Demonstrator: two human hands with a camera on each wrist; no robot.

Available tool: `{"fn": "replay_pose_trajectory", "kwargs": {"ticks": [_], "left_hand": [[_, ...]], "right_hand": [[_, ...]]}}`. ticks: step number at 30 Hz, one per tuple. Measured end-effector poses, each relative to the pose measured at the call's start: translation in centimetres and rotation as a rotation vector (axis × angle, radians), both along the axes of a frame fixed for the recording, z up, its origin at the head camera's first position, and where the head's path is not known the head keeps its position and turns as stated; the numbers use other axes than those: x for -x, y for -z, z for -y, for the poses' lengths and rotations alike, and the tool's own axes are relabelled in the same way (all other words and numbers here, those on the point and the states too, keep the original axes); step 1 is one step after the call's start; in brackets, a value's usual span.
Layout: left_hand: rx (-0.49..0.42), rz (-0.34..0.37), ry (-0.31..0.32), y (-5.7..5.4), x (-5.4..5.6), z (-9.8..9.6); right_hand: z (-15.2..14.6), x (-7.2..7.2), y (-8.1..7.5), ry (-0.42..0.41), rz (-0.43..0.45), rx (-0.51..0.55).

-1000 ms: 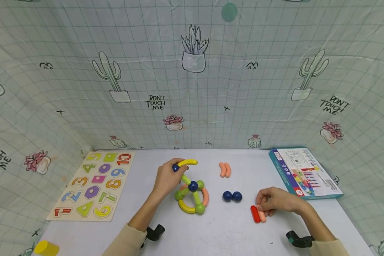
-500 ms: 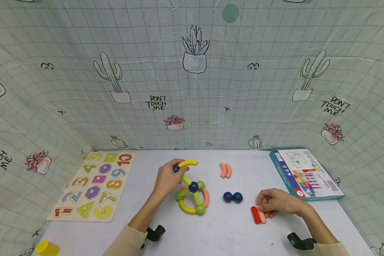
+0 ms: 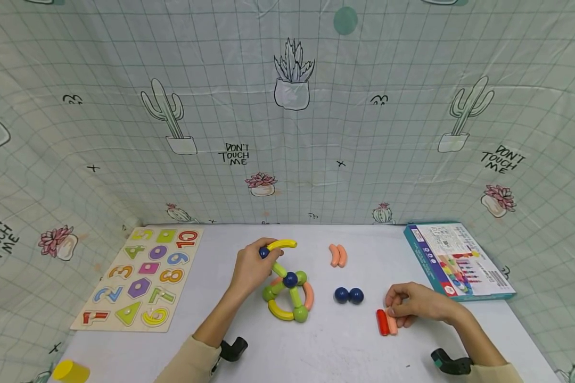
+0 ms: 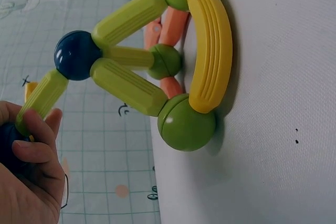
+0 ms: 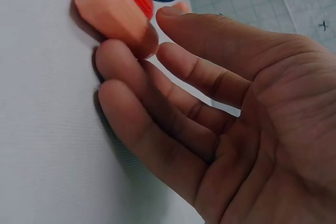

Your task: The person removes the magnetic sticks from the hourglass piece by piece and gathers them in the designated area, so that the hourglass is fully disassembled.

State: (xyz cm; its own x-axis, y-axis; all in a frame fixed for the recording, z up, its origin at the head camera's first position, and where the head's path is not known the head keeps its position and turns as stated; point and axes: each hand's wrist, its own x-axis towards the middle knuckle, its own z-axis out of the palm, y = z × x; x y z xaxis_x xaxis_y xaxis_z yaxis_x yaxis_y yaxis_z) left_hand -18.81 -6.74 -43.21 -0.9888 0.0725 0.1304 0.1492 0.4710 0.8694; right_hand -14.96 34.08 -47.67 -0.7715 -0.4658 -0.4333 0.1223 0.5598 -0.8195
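My left hand [image 3: 253,266] grips a dark blue ball [image 3: 263,252], from which a curved yellow rod [image 3: 284,243] sticks out to the right. A light green rod [image 4: 44,95] links that ball to a second blue ball [image 4: 77,55] atop a pyramid of magnetic sticks. Three green rods run down to green balls [image 4: 187,123], joined at the base by a yellow curved rod [image 4: 212,51] and salmon ones. My right hand [image 3: 417,303] rests on the table with loosely bent fingers touching the end of a salmon rod [image 5: 113,11], which lies against a red rod [image 3: 382,322].
Two blue balls [image 3: 348,295] sit together right of the pyramid, with two curved salmon rods [image 3: 337,255] behind them. A number puzzle board [image 3: 139,282] lies at the left and a flat toy box [image 3: 460,258] at the back right. A yellow cylinder [image 3: 71,371] is at the front left.
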Motion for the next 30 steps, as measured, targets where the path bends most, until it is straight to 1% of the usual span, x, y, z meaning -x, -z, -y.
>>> {"fn": "replay_pose_trajectory", "kwargs": {"ticks": [4,6,8,11,14,17,20,22,24,27,30], "left_hand": [[0.008,-0.011,0.000,-0.1,0.0,0.1],[0.013,-0.017,0.001,-0.2,0.0,0.1],[0.019,-0.021,0.002,-0.2,0.0,0.1],[0.026,-0.019,0.004,-0.3,0.0,0.1],[0.042,-0.020,0.012,-0.4,0.0,0.1],[0.060,-0.026,0.027,-0.5,0.1,0.0],[0.080,-0.029,0.047,-0.7,0.1,-0.1],[0.099,-0.030,0.066,-0.9,0.1,-0.2],[0.121,-0.032,0.088,-1.1,0.1,-0.2],[0.156,-0.046,0.120,-1.3,0.1,-0.2],[0.183,-0.074,0.154,-1.6,0.1,-0.4]], "right_hand": [[0.2,0.5,-0.5,0.013,-0.043,-0.042],[0.4,0.9,-0.8,0.013,-0.080,-0.058],[0.7,1.4,-1.1,0.018,-0.136,-0.073],[1.5,2.1,-1.5,0.052,-0.257,-0.084],[3.0,2.8,-2.2,0.123,-0.367,-0.070],[4.9,3.3,-3.0,0.179,-0.438,-0.031],[7.4,3.9,-3.9,0.193,-0.511,-0.002],[9.4,4.3,-4.5,0.179,-0.546,0.027],[11.5,4.8,-5.0,0.145,-0.573,0.059],[14.7,5.4,-5.8,0.074,-0.596,0.099],[17.2,5.8,-6.4,0.003,-0.643,0.103]]}}
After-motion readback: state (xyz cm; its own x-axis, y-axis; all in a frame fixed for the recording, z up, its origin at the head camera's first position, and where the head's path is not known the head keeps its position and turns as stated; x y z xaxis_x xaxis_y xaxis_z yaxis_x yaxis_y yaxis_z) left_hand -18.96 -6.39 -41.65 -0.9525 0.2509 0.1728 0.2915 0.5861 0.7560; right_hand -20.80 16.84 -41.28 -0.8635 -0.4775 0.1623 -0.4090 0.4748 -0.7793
